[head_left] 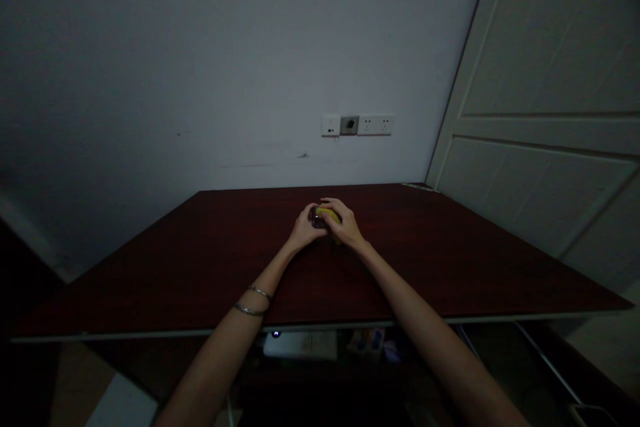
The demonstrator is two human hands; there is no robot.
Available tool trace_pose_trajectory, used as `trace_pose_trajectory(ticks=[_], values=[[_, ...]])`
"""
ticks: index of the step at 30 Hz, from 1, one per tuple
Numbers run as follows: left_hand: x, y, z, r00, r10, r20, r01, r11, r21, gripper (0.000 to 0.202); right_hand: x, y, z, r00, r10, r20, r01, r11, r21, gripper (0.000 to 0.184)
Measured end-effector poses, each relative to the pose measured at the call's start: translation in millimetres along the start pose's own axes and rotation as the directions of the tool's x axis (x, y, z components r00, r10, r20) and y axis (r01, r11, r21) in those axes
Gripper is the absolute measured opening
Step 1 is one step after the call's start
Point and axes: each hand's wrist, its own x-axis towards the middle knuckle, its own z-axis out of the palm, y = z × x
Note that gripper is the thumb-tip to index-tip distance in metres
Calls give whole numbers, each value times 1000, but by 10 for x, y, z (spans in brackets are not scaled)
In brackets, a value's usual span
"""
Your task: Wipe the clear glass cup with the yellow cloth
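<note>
Looking at a small, shiny dark container, probably a glass jar or cup, held between both hands near the middle of a dark red worktop. Too dim to tell whether touching the surface or lifted just clear. Got the left hand wrapped around the left side, with fingers curled along the far edge and thumb along the near one. Got the right hand closed over a yellow piece, maybe cloth or sponge, bunched right up against the container. Can't make out every fingertip, tbh.

Guessing at handling: fairly light, judging by how neatly tucked into the grip. Stiff and slick if really glass, going by that shine, so wouldn't trust a loose pinch. Could well chip or crack if dropped, so better kept low. Best held around the side wall, with fingers opposite thumb, snug rather than squeezing hard. As for the yellow piece, probably soft and squashy, so fine to grab anywhere.
</note>
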Motion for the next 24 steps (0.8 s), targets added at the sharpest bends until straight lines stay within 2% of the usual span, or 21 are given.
trace_pose_trajectory(ticks=[2, 4, 10, 15, 21, 24], values=[[14, 11, 21, 1000, -5, 7, 6, 990, -138, 73, 16, -38, -26, 1000, -13, 25, 13, 1000, 16, 20], [17, 46, 32, 1000, -7, 5, 8, 982, -191, 71, 32, -47, -46, 1000, -13, 28, 12, 1000, 16, 20], [-8, 157, 21, 998, -62, 18, 64, 981, -184, 74, 57, 73, -5, 997, 13, -80, -13, 1000, -3, 21], [-8, 148, 10, 994, -105, -6, 102, 977, -185, 80, 62, 146, 23, 987, 70, -142, -69, 998, 7, 22], [37, -8, -1, 993, -111, -50, 106, 989, -104, 79, 41, 28, -78, 998, -18, 59, 15, 998, 58, 16], [52, -63, -1, 994, -90, -69, 84, 993, -85, 78, 40, 9, -74, 996, -29, 84, 25, 998, 50, 14]])
